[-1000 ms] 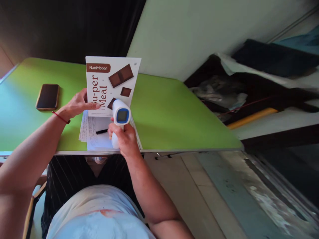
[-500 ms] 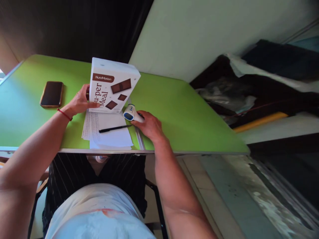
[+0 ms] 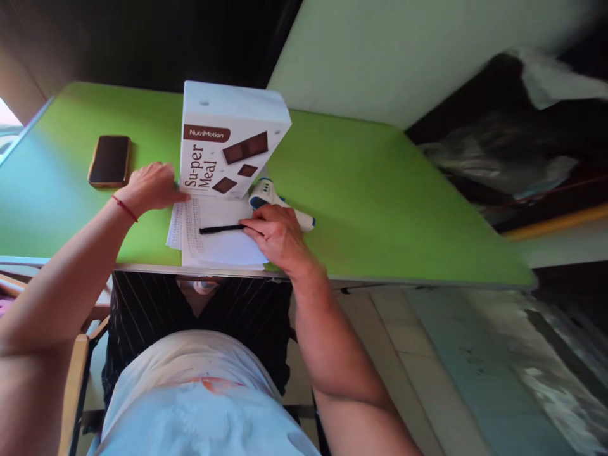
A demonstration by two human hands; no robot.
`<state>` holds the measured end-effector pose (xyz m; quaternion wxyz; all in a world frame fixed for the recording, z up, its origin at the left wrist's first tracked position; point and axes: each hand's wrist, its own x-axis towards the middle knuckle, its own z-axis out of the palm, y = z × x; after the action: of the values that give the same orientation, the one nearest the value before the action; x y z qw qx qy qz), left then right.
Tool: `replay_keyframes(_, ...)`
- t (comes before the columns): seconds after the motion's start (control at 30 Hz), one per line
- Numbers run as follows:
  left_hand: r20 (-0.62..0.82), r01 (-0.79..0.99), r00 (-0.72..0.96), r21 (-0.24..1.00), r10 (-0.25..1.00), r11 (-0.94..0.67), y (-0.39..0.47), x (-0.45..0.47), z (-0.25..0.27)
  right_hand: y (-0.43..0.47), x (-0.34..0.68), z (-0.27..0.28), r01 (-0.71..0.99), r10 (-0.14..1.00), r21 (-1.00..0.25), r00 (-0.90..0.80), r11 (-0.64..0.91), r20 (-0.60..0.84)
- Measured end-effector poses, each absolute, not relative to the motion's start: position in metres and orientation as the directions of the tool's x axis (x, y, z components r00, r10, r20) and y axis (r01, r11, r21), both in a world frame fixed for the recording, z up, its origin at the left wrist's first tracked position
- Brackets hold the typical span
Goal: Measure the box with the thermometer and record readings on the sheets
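A white cardboard box [image 3: 232, 149] printed "Su-per Meal" stands upright at the back of a stack of paper sheets [image 3: 228, 250]. My left hand [image 3: 154, 187] is at the box's lower left corner, its thumb stretched out to the edge there and its other fingers bent and partly blurred. It no longer wraps the box. Over the sheets, the fingertips of my right hand [image 3: 278, 234] pinch one end of a black pen [image 3: 221, 229]. Just beyond that hand lies a white and blue infrared thermometer [image 3: 304, 220], its middle hidden behind my fingers.
A smartphone [image 3: 110, 161] in a brown case lies on the green table [image 3: 361, 190], left of the box. Behind the table are a dark panel and a pale wall. Crumpled plastic [image 3: 498, 158] sits on a dark shelf at the right.
My right hand has let go of the thermometer, left it lying on the table and taken hold of the pen. My left hand has loosened from the box. The view has shifted slightly.
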<state>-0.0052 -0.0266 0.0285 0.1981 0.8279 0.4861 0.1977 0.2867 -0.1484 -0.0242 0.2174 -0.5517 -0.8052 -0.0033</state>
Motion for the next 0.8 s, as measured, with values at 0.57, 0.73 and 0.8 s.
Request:
replay_keyframes(0.57, 0.517, 0.658, 0.575, 0.169, 0.634, -0.734, -0.199, -0.002, -0.017, -0.194, 0.252, -0.007, 0.56, 0.82, -0.754, 0.211, 0.344, 0.531)
replay_keyframes(0.73, 0.599, 0.672, 0.562, 0.071, 0.57, -0.738, -0.21, 0.002, -0.03, -0.22, 0.202, -0.008, 0.105, 0.927, -0.965, 0.27, 0.242, 0.262)
replay_keyframes(0.8, 0.621, 0.668, 0.552, 0.07, 0.556, -0.741, -0.208, 0.003, -0.033, -0.224, 0.192, -0.012, 0.124, 0.949, -0.977, 0.244, 0.175, 0.201)
